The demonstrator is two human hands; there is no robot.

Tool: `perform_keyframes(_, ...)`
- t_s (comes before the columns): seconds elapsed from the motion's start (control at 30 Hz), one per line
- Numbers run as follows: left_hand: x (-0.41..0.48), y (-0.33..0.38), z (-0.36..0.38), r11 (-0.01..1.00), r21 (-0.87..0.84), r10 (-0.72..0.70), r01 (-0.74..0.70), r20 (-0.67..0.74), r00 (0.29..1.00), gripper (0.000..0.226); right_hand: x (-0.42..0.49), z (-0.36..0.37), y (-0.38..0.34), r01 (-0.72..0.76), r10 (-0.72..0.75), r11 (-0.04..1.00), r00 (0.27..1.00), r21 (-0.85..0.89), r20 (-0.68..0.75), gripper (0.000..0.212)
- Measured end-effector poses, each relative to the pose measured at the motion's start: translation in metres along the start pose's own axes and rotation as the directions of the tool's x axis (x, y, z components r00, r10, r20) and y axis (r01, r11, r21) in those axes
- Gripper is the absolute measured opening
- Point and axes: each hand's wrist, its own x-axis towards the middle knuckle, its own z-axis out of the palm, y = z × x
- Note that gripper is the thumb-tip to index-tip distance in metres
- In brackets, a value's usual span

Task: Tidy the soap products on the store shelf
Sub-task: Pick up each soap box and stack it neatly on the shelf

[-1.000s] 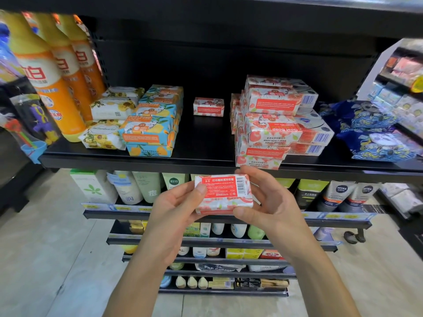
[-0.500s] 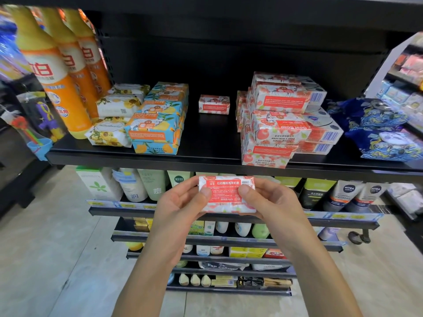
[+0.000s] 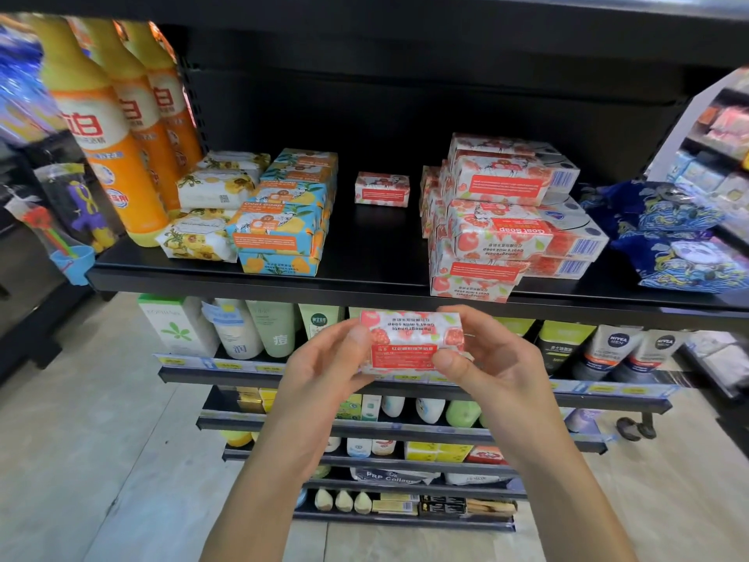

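Both hands hold one red pomegranate soap box in front of and just below the black shelf's front edge. My left hand pinches its left end, my right hand its right end. On the shelf an uneven pile of red pomegranate soap boxes stands at the right. A single red box sits alone further back. Blue-and-yellow soap boxes are stacked at the left, with yellow-flowered wrapped soaps beside them.
Tall orange bottles stand at the shelf's far left. Blue patterned packs lie at the far right. Bare shelf lies between the blue and red stacks. Lower shelves carry tubes and bottles. A neighbouring rack stands on the right.
The held box has turned in my hands: its barcode face has rolled away and a side with printed text now faces up. Both hands stay at its ends.
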Motion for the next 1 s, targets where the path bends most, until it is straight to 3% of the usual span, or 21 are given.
perform_keyframes(0.13,-0.003,0.001,0.004,0.997,-0.064,-0.036,0.036,-0.009,0.999,0.064,-0.001,-0.003,0.004,0.076,-0.077,0.997,0.996,0.018,0.042,0.035)
perform_keyframes(0.3,-0.002,-0.003,0.002,0.993,-0.113,-0.051,0.046,-0.041,0.998,0.059,0.0,-0.004,0.012,0.067,-0.069,0.997,0.996,0.041,0.064,0.043)
perform_keyframes(0.43,-0.003,-0.006,0.0,0.989,-0.146,-0.021,0.012,-0.064,0.998,0.056,-0.003,-0.003,0.009,-0.024,0.026,0.999,0.996,-0.036,0.083,0.056)
perform_keyframes(0.6,-0.004,-0.01,0.002,0.996,-0.091,0.019,-0.025,-0.064,0.998,0.056,-0.003,0.0,0.005,-0.229,0.231,0.963,0.973,-0.141,0.003,0.073)
perform_keyframes(0.77,-0.003,-0.012,0.005,0.997,-0.077,0.027,-0.032,-0.072,0.997,0.06,-0.003,0.004,0.001,-0.27,0.268,0.96,0.963,-0.069,-0.036,0.063)
perform_keyframes(1.0,-0.004,-0.01,0.007,0.998,-0.057,0.023,-0.024,-0.018,1.0,0.054,-0.005,0.001,0.002,-0.191,0.191,0.981,0.981,-0.01,-0.017,0.05)
